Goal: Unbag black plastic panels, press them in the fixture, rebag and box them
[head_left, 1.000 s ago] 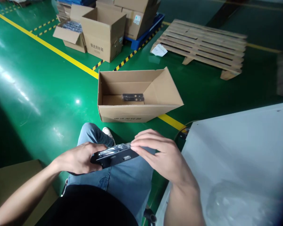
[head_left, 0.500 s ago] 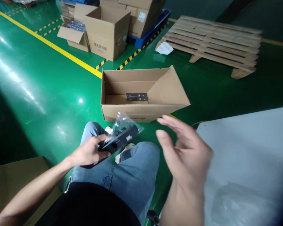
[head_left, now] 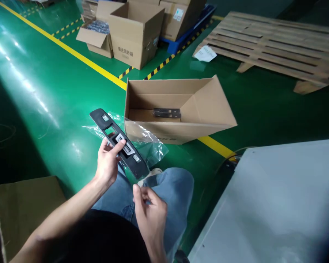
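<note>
My left hand (head_left: pixel 108 160) grips a long black plastic part (head_left: pixel 100 118) with rectangular openings and a silver-grey piece at its middle, thumb on top. The part slants from upper left to lower right over my knees. Clear plastic film (head_left: pixel 150 146) spreads behind and beside it. Just below the part's lower end is my right hand (head_left: pixel 150 210), its fingers curled in and thumb raised; whether it pinches anything is too small to make out. Beyond them an open cardboard box (head_left: pixel 164 129) holds dark parts (head_left: pixel 166 113) on its bottom.
A pale grey surface (head_left: pixel 276 197) lies at the right. Cardboard boxes (head_left: pixel 126 40) stand at the back left, a wooden pallet (head_left: pixel 268 44) with a white paper (head_left: pixel 205 53) at the back right. Another cardboard box (head_left: pixel 30 208) is at the lower left.
My left hand has raised and turned the black part, so its openings now show. My right hand has come down and left toward it, its fingers curling. The view has shifted slightly.
</note>
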Motion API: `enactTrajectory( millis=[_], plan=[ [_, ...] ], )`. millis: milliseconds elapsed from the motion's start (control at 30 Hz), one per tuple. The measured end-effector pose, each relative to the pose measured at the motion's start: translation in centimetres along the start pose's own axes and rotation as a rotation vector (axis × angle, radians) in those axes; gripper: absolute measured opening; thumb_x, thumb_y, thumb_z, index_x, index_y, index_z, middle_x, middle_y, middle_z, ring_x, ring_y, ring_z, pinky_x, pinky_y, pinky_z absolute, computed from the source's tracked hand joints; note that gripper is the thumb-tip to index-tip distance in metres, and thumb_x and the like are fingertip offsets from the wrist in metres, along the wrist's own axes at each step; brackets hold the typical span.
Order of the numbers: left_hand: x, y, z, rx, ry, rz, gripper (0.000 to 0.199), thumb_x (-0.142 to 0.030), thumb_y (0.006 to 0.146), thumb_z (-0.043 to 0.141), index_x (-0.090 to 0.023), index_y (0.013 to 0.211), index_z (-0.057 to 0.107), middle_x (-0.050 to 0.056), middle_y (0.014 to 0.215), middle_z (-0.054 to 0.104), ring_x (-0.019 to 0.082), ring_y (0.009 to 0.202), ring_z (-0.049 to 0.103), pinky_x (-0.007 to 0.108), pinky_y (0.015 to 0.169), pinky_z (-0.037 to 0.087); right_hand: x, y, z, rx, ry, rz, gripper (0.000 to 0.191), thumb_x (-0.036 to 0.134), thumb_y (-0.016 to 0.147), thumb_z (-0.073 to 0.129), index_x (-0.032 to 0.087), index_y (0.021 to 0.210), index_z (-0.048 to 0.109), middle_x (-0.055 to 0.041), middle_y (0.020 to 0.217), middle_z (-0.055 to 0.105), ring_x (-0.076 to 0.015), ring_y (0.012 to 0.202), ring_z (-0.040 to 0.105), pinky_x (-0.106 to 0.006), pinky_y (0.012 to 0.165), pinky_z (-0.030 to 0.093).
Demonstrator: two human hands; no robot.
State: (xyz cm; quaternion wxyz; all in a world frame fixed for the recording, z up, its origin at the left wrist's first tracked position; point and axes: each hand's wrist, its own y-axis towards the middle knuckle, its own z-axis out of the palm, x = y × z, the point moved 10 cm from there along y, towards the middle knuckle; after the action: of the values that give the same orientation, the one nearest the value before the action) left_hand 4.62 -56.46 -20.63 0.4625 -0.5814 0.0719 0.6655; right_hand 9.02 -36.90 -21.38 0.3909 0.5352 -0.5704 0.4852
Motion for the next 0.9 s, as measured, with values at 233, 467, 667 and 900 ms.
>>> enactTrajectory(
  millis=[233, 467, 667, 900],
  plan=[
    [1.0, -0.8, 0.0, -0.024, -0.014, 0.024, 0.053, -0.038, 0.067, 0.097, -0.024, 0.109, 0.067, -0.005, 0.09, 0.072, 0.012, 0.076, 0.066, 0.024, 0.07, 0.051, -5.6, -1.0, 2.8, -0.006, 0.49, 0.528, 0.051, 0.071, 0.076, 0.083, 0.02, 0.081, 0.077, -0.0074, 0.074, 0.075, -0.0181, 0.058, 0.063, -0.033, 0.059, 0.057],
    [1.1, -0.3, 0.9, -0.07, -0.231, -0.027, 0.051, -0.034, 0.062, 0.099, -0.02, 0.097, 0.063, -0.005, 0.084, 0.071, 0.012, 0.075, 0.066, 0.024, 0.078, 0.052, -5.4, 0.1, 2.9, 0.099, 0.337, 0.32, 0.048, 0.07, 0.084, 0.078, 0.022, 0.083, 0.079, -0.009, 0.077, 0.079, -0.0258, 0.071, 0.074, -0.04, 0.071, 0.066],
    [1.2, 0.0, 2.2, 0.045, -0.195, -0.015, 0.059, -0.032, 0.062, 0.099, -0.025, 0.11, 0.064, -0.008, 0.089, 0.071, 0.011, 0.075, 0.066, 0.024, 0.077, 0.054, -6.7, -0.1, 2.6, 0.13, 0.326, 0.364, 0.05, 0.069, 0.083, 0.079, 0.021, 0.098, 0.082, -0.011, 0.088, 0.081, -0.0259, 0.08, 0.076, -0.04, 0.082, 0.066],
    [1.7, 0.6, 1.5, 0.227, -0.029, -0.091, 0.061, -0.036, 0.065, 0.098, -0.025, 0.115, 0.066, -0.004, 0.089, 0.074, 0.014, 0.071, 0.07, 0.023, 0.063, 0.056, -9.1, 1.1, 0.5, 0.299, 0.287, 0.324, 0.056, 0.06, 0.079, 0.087, 0.023, 0.119, 0.078, -0.0122, 0.116, 0.08, -0.0296, 0.105, 0.075, -0.042, 0.097, 0.062]
  ],
)
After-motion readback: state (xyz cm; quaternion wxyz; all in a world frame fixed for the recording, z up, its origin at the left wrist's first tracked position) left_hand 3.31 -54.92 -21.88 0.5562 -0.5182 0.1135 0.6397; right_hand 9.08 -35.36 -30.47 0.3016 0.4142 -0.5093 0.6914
